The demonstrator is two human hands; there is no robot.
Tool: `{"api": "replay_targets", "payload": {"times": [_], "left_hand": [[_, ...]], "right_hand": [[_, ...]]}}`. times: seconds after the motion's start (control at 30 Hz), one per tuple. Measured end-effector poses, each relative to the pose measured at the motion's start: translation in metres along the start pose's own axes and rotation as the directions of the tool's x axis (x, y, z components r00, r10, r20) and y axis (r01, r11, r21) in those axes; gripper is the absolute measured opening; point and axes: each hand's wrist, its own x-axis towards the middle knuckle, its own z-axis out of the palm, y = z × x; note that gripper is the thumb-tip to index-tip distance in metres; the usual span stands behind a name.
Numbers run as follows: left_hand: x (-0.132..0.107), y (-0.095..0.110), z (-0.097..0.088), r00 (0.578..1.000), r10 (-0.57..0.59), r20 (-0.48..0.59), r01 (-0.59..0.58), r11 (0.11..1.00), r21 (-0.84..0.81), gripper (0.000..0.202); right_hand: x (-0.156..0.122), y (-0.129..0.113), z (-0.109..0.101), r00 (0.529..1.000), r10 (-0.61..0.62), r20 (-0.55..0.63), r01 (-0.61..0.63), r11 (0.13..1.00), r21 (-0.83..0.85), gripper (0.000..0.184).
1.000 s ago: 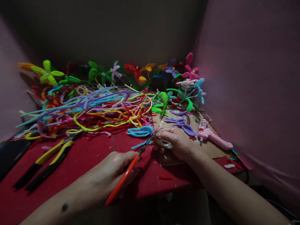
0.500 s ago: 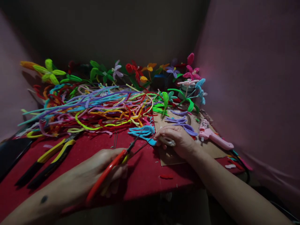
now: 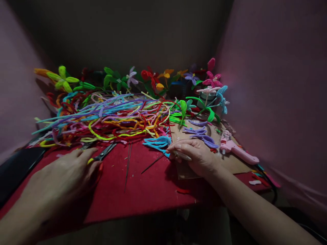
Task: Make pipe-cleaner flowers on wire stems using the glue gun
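My left hand (image 3: 68,170) is low over the left side of the red table, fingers closed about the handle of the scissors (image 3: 104,153). Their dark blades point away to the right; the red and yellow handle is mostly hidden. Pinched in my right hand (image 3: 195,154) is a thin dark wire (image 3: 153,163), slanting down to the left. A pale roll of tape (image 3: 183,156) also sits in that hand's fingers. Light blue pipe-cleaner loops (image 3: 158,142) lie just beyond the fingertips. Two more thin wires (image 3: 128,163) rest between my hands.
A tangle of coloured pipe cleaners (image 3: 114,115) covers the back left. Pipe-cleaner flowers (image 3: 153,76) stand behind it. On brown cardboard (image 3: 230,163) are purple petals (image 3: 204,139) and a pink glue gun (image 3: 237,149). A black object (image 3: 20,170) lies at the left edge.
My left hand has moved left and down to the table with the scissors, over where the pliers lay. My right hand stays nearly in place, still holding the wire and tape. The view has shifted slightly.
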Motion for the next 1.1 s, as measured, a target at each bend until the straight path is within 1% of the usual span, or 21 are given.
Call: {"api": "replay_targets", "payload": {"times": [0.03,0.07,0.1,0.13,0.2,0.23,0.27,0.3,0.4,0.47,0.53,0.6,0.7,0.73,0.77,0.8,0.9,1.0,1.03,1.07,1.1], "left_hand": [[0.003,0.016,0.001,0.999,0.051,0.005,-0.051,0.994,0.095,0.024],[0.007,0.034,0.002,0.994,0.11,0.021,-0.111,0.992,0.06,0.027],[0.01,0.053,0.004,0.985,0.166,0.038,-0.163,0.985,-0.063,0.028],[0.012,0.072,0.007,0.976,0.215,0.029,-0.204,0.956,-0.211,0.028],[0.016,0.103,0.016,0.963,0.266,0.05,-0.216,0.865,-0.453,0.027],[0.017,0.115,0.02,0.959,0.283,0.037,-0.222,0.822,-0.524,0.025],[0.018,0.124,0.025,0.953,0.303,0.021,-0.241,0.796,-0.555,0.024],[0.018,0.13,0.03,0.947,0.32,-0.02,-0.275,0.78,-0.561,0.022],[0.018,0.136,0.04,0.91,0.372,-0.181,-0.409,0.741,-0.533,0.013],[0.015,0.135,0.044,0.857,0.426,-0.29,-0.515,0.73,-0.45,0.012],[0.013,0.133,0.046,0.79,0.496,-0.359,-0.602,0.739,-0.303,0.013],[0.01,0.132,0.046,0.725,0.571,-0.385,-0.659,0.738,-0.145,0.012],[0.007,0.13,0.048,0.629,0.673,-0.39,-0.727,0.686,0.011,0.016],[0.006,0.13,0.049,0.606,0.697,-0.383,-0.744,0.667,0.037,0.019],[0.005,0.129,0.05,0.601,0.706,-0.375,-0.75,0.66,0.04,0.021],[0.005,0.128,0.051,0.614,0.697,-0.37,-0.745,0.666,0.018,0.021],[0.003,0.126,0.052,0.696,0.633,-0.34,-0.701,0.702,-0.128,0.015],[0.001,0.13,0.049,0.77,0.569,-0.289,-0.635,0.723,-0.271,0.011],[0.0,0.132,0.047,0.805,0.529,-0.267,-0.592,0.738,-0.324,0.01],[-0.001,0.135,0.044,0.852,0.469,-0.232,-0.523,0.755,-0.395,0.009],[-0.001,0.139,0.042,0.905,0.39,-0.169,-0.42,0.764,-0.49,0.009]], "right_hand": [[0.0,-0.001,0.002,1.0,-0.017,-0.002,0.017,1.0,-0.003,0.019],[-0.001,-0.003,0.004,1.0,-0.029,-0.008,0.029,1.0,-0.01,0.019],[-0.002,-0.005,0.007,0.999,-0.035,-0.015,0.035,0.999,-0.022,0.02],[-0.002,-0.007,0.01,0.999,-0.035,-0.025,0.034,0.999,-0.04,0.022],[-0.004,-0.01,0.015,0.999,-0.015,-0.04,0.012,0.998,-0.068,0.03],[-0.004,-0.01,0.017,0.999,-0.004,-0.042,0.001,0.998,-0.068,0.034],[-0.005,-0.01,0.018,0.999,0.004,-0.039,-0.006,0.998,-0.056,0.037],[-0.006,-0.008,0.019,0.999,0.006,-0.035,-0.007,0.999,-0.035,0.04],[-0.007,-0.003,0.017,0.998,0.0,-0.06,-0.002,1.0,-0.025,0.042],[-0.009,-0.001,0.015,0.996,-0.017,-0.087,0.008,0.995,-0.102,0.043],[-0.01,-0.002,0.015,0.994,-0.061,-0.092,0.042,0.979,-0.199,0.044],[-0.012,-0.005,0.017,0.988,-0.131,-0.084,0.104,0.957,-0.27,0.045],[-0.016,-0.009,0.021,0.972,-0.226,-0.065,0.194,0.925,-0.326,0.045],[-0.017,-0.009,0.021,0.968,-0.244,-0.059,0.212,0.919,-0.332,0.044],[-0.018,-0.01,0.021,0.967,-0.249,-0.052,0.219,0.919,-0.328,0.042],[-0.018,-0.009,0.021,0.968,-0.246,-0.045,0.22,0.923,-0.314,0.04],[-0.019,-0.008,0.019,0.974,-0.224,-0.024,0.209,0.94,-0.27,0.037],[-0.02,-0.007,0.018,0.968,-0.252,-0.008,0.238,0.921,-0.308,0.036],[-0.02,-0.007,0.018,0.962,-0.275,-0.008,0.256,0.907,-0.335,0.035],[-0.02,-0.007,0.019,0.952,-0.305,-0.011,0.28,0.886,-0.37,0.034],[-0.021,-0.007,0.019,0.936,-0.351,-0.016,0.313,0.854,-0.417,0.032]]}}
